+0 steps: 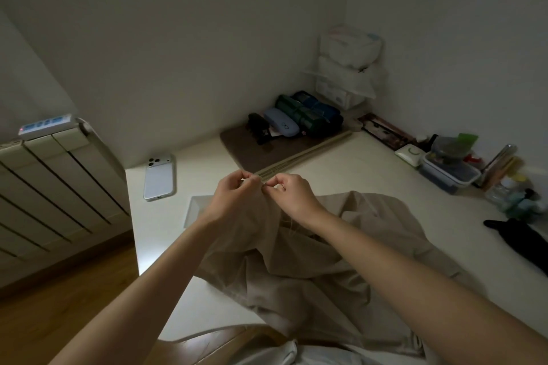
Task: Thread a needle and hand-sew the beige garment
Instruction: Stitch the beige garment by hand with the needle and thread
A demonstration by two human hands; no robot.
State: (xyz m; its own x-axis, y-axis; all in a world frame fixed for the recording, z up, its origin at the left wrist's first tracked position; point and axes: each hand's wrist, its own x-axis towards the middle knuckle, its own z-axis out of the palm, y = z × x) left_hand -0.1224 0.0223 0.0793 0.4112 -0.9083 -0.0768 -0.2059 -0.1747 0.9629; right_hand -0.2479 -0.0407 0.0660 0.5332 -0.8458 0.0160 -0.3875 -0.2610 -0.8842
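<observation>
Above the table [370,175], head view: my left hand [237,191] has its fingers curled, pinching a raised fold of the beige garment [296,264]. My right hand [292,195] pinches the same fold just beside it, fingertips nearly touching. The needle is too small to tell. The rest of the garment lies bunched on the table toward me. A phone [159,176] lies left, well apart.
</observation>
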